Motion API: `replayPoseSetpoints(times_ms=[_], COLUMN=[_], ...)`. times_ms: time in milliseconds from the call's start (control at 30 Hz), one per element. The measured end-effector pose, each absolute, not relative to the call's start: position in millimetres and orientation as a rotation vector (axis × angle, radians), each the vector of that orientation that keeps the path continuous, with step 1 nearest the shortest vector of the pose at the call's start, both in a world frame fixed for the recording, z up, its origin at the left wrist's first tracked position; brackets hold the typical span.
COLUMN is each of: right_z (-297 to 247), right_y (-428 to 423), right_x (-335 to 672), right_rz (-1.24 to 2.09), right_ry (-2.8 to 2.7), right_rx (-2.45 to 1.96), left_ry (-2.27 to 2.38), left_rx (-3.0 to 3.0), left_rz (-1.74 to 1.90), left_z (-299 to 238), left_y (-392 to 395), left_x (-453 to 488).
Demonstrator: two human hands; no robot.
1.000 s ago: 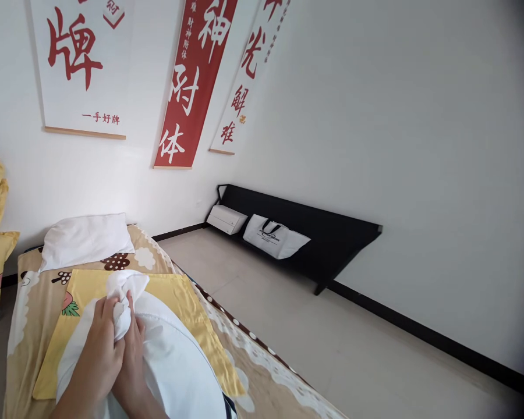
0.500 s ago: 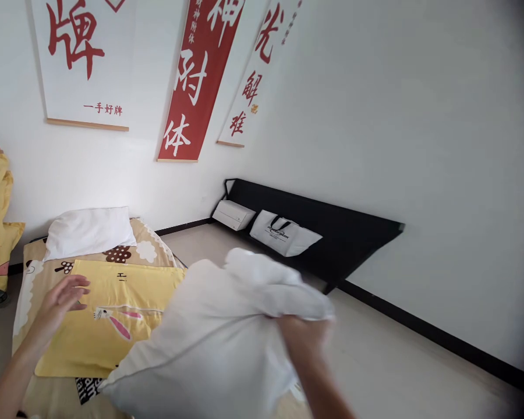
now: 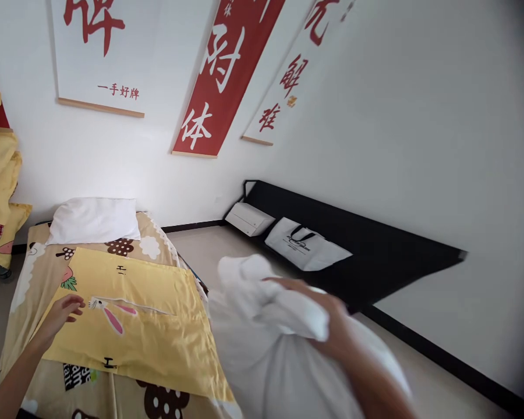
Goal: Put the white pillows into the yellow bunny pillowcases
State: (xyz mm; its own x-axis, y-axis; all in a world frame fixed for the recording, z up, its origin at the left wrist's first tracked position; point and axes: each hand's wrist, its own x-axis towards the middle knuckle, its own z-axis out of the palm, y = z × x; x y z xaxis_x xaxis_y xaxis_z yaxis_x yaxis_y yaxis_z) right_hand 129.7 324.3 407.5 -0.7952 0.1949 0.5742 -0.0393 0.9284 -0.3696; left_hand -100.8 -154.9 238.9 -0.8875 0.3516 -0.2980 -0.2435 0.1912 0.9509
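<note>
My right hand (image 3: pixel 327 326) grips a bunched corner of a white pillow (image 3: pixel 271 349), which hangs beside the bed at the lower middle. My left hand (image 3: pixel 63 311) rests with fingers spread on the left edge of a yellow pillowcase (image 3: pixel 135 326) with a rabbit print. The pillowcase lies flat on the bed (image 3: pixel 43 273), which has a tan cartoon sheet. A second white pillow (image 3: pixel 91 220) lies at the head of the bed by the wall.
Yellow bedding (image 3: pixel 0 192) is piled at the far left. A black board (image 3: pixel 362 244) leans low along the right wall, with a white tote bag (image 3: pixel 308 250) and a white box (image 3: pixel 250 218) against it. Red and white banners (image 3: pixel 218 75) hang on the wall.
Both hands were bunching the white pillow on the yellow pillowcase. My right hand has swung the pillow off to the right, and my left hand has let go and dropped onto the pillowcase.
</note>
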Motion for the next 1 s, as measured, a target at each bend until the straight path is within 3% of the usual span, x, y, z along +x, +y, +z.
replayPoseSetpoints(times_ms=[200, 400, 600, 767, 1000], right_z=[230, 84, -3, -71, -70], right_y=[288, 215, 182, 204, 205], right_x=[21, -27, -19, -8, -7], right_rz=[0.439, 0.359, 0.295, 0.256, 0.392], right_ry=[-3.014, -3.154, -3.135, -3.136, -3.325], right_rx=[-0.444, -0.324, -0.221, -0.196, -0.288], left_ry=[2.066, 2.116, 2.333, 2.383, 2.261], left_rx=[0.043, -0.002, 0.181, 0.613, 0.938], left_rz=[1.585, 1.421, 1.231, 0.709, 0.323], left_z=[206, 166, 94, 53, 30], left_y=[-145, -141, -120, -37, 17], left_x=[-93, -96, -116, -127, -128])
